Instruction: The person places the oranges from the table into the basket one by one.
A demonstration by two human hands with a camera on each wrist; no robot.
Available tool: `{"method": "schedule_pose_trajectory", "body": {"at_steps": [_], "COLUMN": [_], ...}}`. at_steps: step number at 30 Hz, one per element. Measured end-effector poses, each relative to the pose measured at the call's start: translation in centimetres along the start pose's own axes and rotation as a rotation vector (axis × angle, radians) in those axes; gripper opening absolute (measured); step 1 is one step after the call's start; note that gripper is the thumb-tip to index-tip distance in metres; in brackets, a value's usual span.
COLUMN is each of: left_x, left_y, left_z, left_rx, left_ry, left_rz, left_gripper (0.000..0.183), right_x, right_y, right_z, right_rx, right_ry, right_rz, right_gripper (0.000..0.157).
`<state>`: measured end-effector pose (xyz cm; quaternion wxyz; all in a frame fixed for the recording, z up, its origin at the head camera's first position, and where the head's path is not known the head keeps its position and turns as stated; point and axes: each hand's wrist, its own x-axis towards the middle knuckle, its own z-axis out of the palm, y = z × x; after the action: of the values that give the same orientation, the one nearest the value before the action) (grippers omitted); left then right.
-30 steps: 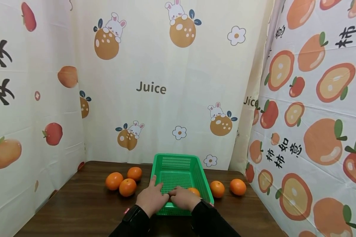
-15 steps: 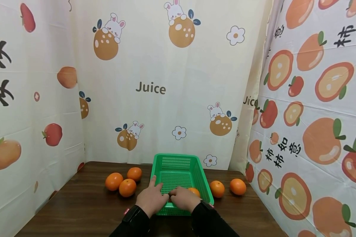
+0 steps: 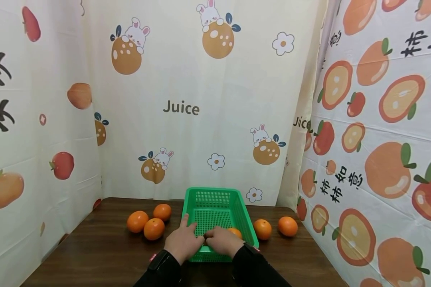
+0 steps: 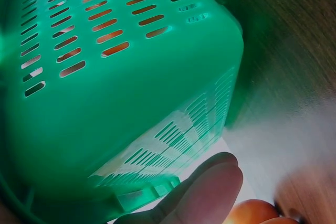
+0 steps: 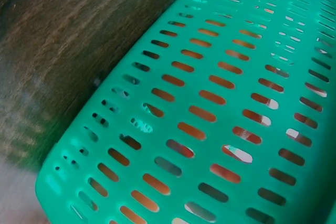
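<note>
Three oranges (image 3: 153, 229) clustered on dark wooden table (image 3: 104, 247), left; then left hand (image 3: 183, 241) at near-left side of green slotted plastic basket (image 3: 213, 197), fingers spread, index straight. Right hand (image 3: 222, 240) over basket's near side, fingertips hidden, can't tell if gripping. One orange (image 3: 235, 232) inside, near right, partly behind that hand; two oranges (image 3: 263, 229) on table, right of basket.

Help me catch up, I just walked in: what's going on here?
A person's left hand lies over the near left part of a green basket, and the right hand reaches over its near edge. Whether either hand holds anything is hidden. One orange shows inside beside the right hand. On the table, three oranges are left of the basket and two oranges right of it.
</note>
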<state>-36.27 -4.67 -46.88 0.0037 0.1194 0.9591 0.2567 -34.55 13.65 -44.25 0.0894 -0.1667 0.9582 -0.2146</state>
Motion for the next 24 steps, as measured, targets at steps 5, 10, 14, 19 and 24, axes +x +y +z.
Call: {"method": "schedule_pose_trajectory", "body": {"at_steps": [5, 10, 14, 19, 24], "left_x": [0.0, -0.2, -0.4, -0.5, -0.3], "left_y": [0.1, 0.2, 0.4, 0.4, 0.3], "left_z": [0.0, -0.1, -0.2, -0.4, -0.4], "left_rx": [0.019, 0.03, 0.034, 0.037, 0.029], "left_ry": [0.005, 0.003, 0.006, 0.005, -0.005], "left_rz": [0.0, -0.002, -0.002, 0.0, -0.012], "left_gripper": [0.063, 0.063, 0.061, 0.061, 0.062], "right_x": [-0.2, -0.7, -1.0, -1.5, -2.0], "right_y": [0.1, 0.3, 1.0, 1.9, 2.6], "right_z": [-0.2, -0.6, -0.8, -1.5, -2.0], "right_rx": [0.002, -0.001, -0.003, 0.026, 0.065], "right_ry": [-0.011, -0.029, -0.047, -0.059, -0.052], "right_rz": [-0.007, -0.032, -0.042, -0.044, -0.071], "right_gripper": [0.04, 0.044, 0.044, 0.039, 0.035]}}
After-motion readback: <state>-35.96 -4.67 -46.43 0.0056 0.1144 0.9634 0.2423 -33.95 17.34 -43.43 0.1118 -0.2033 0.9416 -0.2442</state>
